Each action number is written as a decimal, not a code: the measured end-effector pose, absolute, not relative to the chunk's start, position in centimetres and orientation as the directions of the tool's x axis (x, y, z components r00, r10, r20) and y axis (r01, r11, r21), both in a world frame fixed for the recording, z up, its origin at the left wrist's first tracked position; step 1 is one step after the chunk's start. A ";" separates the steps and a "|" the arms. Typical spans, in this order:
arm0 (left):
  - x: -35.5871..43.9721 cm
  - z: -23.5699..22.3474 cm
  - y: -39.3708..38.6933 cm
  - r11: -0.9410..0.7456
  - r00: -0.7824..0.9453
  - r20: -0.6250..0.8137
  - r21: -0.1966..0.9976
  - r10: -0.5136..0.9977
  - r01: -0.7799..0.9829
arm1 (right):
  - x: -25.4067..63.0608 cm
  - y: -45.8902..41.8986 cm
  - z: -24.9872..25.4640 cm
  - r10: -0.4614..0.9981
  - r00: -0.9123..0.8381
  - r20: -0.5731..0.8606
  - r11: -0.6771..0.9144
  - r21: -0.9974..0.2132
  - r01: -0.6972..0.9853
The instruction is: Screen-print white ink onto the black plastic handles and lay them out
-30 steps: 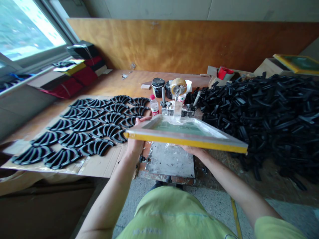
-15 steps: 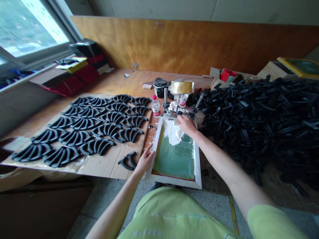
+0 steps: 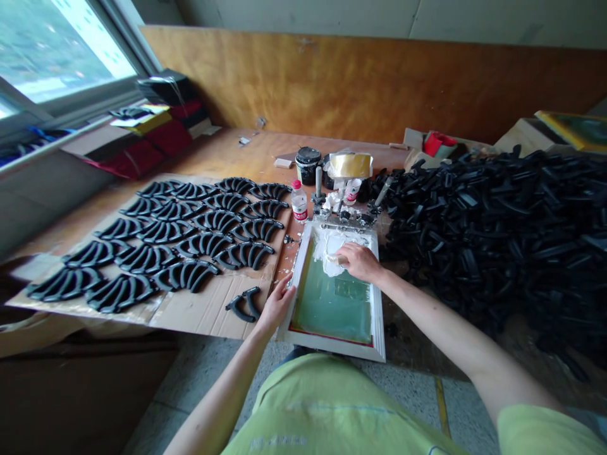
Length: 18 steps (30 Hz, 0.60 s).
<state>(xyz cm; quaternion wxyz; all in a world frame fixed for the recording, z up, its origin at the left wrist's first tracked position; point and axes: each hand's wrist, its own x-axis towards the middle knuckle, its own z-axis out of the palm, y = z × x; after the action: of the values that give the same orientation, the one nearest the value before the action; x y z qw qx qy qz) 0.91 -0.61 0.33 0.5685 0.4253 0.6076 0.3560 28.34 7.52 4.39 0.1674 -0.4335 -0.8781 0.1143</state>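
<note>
A screen-printing frame point(image 3: 378, 316) with green mesh lies flat in front of me, its far end at a metal clamp point(image 3: 344, 221). White paste point(image 3: 337, 239) covers the far part of the mesh. My right hand point(image 3: 359, 260) is closed on a squeegee point(image 3: 335, 259), mostly hidden by the fingers, whose edge sits in the paste. My left hand point(image 3: 279, 303) rests against the frame's left side, fingers stretched out. Left of it, a single black curved plastic part point(image 3: 245, 306) lies on the cardboard sheet point(image 3: 190, 311).
Rows of black curved parts point(image 3: 164, 230) cover the cardboard at left. A large heap of black parts point(image 3: 488, 234) fills the right. Behind the frame stand a red-capped bottle point(image 3: 299, 203), a black tub point(image 3: 308, 165) and a tape roll point(image 3: 351, 165).
The frame has swung from tilted up to flat, covering the metal plate. A single part now lies on the cardboard's near edge. My right hand has drawn the squeegee slightly towards me through the paste.
</note>
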 end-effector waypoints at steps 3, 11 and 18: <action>0.9 0.6 -0.6 0.396 0.006 -0.399 0.912 0.917 0.107 | 28.0 6.2 3.2 0.763 -0.588 0.269 0.647 -0.336 0.685; 0.7 4.5 -0.6 0.435 0.022 -0.439 0.895 0.898 0.103 | 27.6 10.8 6.6 0.913 -0.365 0.181 0.408 -0.434 0.803; 1.6 12.5 1.8 0.221 0.005 -0.223 0.970 0.975 0.099 | 35.0 14.1 8.1 0.974 0.094 0.207 0.029 -0.523 0.852</action>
<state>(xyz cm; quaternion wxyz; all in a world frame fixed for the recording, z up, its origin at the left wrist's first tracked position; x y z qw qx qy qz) 1.57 1.82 12.54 0.5318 0.4688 0.5726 0.4117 35.01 14.06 8.05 0.2722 -0.6876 -0.6637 0.1121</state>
